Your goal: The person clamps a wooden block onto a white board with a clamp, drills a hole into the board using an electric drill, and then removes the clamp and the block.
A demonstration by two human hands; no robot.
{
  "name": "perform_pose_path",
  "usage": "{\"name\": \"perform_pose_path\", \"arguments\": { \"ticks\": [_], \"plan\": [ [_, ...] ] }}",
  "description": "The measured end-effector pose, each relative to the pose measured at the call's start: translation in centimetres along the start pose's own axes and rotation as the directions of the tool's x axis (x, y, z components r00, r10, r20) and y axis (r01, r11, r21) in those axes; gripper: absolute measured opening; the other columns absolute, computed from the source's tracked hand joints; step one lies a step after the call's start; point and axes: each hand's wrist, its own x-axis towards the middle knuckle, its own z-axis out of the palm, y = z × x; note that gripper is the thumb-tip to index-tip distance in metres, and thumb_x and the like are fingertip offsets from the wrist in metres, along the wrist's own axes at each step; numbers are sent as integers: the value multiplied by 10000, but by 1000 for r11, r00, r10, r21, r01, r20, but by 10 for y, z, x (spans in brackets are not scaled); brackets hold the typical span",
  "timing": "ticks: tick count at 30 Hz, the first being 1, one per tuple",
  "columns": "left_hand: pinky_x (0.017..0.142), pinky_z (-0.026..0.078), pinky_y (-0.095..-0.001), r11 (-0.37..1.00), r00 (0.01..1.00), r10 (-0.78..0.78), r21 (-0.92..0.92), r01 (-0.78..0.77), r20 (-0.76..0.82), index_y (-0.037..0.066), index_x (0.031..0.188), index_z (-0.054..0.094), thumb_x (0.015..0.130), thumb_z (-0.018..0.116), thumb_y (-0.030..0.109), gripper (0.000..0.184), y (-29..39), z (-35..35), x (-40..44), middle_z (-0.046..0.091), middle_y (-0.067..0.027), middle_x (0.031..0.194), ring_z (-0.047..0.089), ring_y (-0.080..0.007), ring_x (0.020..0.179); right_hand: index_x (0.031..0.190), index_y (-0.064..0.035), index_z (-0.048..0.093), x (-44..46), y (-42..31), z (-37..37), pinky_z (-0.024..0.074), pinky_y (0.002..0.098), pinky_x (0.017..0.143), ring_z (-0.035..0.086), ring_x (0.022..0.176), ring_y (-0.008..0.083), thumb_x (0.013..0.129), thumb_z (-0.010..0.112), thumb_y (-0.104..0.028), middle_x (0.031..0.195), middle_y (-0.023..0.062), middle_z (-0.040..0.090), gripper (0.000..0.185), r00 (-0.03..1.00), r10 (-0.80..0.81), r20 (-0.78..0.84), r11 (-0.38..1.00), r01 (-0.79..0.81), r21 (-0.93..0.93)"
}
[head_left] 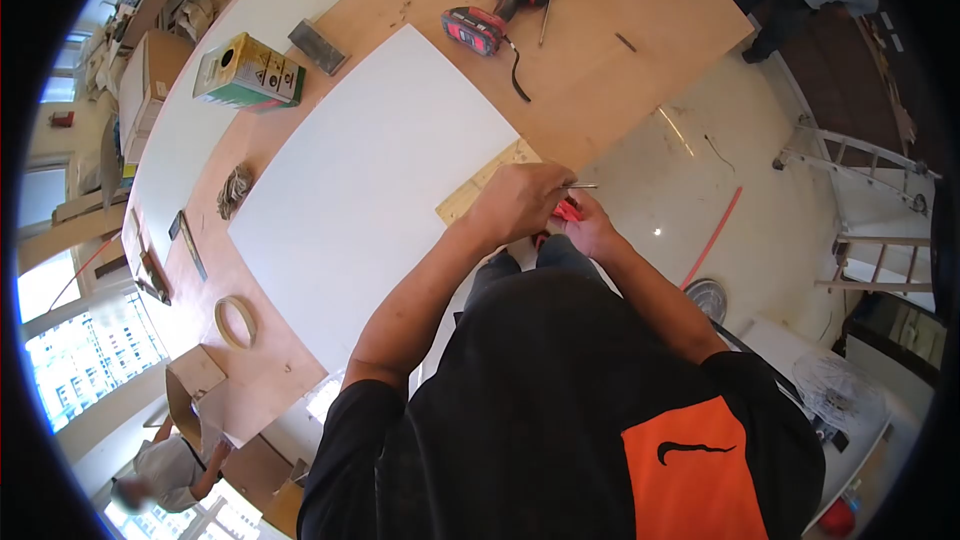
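My left hand (518, 202) is closed at the corner of a large white board (380, 160), over a pale wooden strip (468, 196). A thin metal rod (582, 186) sticks out past its fingers to the right; its other end is hidden. Close beside it, my right hand (592, 228) is wrapped round a small red tool (568, 210), whose kind I cannot make out. The two hands nearly touch, just past the table's near edge. Behind the board lies a red and black cordless drill (505, 0), next to a screwdriver (550, 0).
On the wooden table (640, 0) are a metal can (250, 75), a dark block (318, 47), a tape roll (236, 322), a hammer-like tool (188, 245) and a rag bundle (235, 190). A ladder (860, 155) stands right. Another person (170, 470) is at lower left.
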Motion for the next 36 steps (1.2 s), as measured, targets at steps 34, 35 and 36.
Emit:
{"name": "perform_pose_path", "arguments": {
  "ticks": [34,35,36],
  "plan": [
    [702,594,-399,905,857,-265,193,379,-442,3,1017,670,862,713,-60,173,47,40,11,733,-169,1021,729,-360,855,931,-44,687,4,-105,49,539,545,719,679,810,462,912,620,-324,844,251,692,288,792,183,583,-99,605,-790],
    [703,592,-407,906,861,-260,198,374,-438,5,1017,671,864,717,-48,168,45,40,7,732,-170,1027,726,-366,862,929,-40,687,0,-105,54,540,545,719,680,808,460,914,618,-316,846,254,693,284,786,176,592,-115,614,-781],
    [704,590,-416,904,862,-262,202,377,-434,6,1017,671,866,722,-37,164,44,41,3,731,-172,1034,723,-371,869,935,-38,689,-1,-105,58,540,545,718,682,807,457,914,617,-305,849,253,695,277,773,150,617,-124,634,-764]
  ]
}}
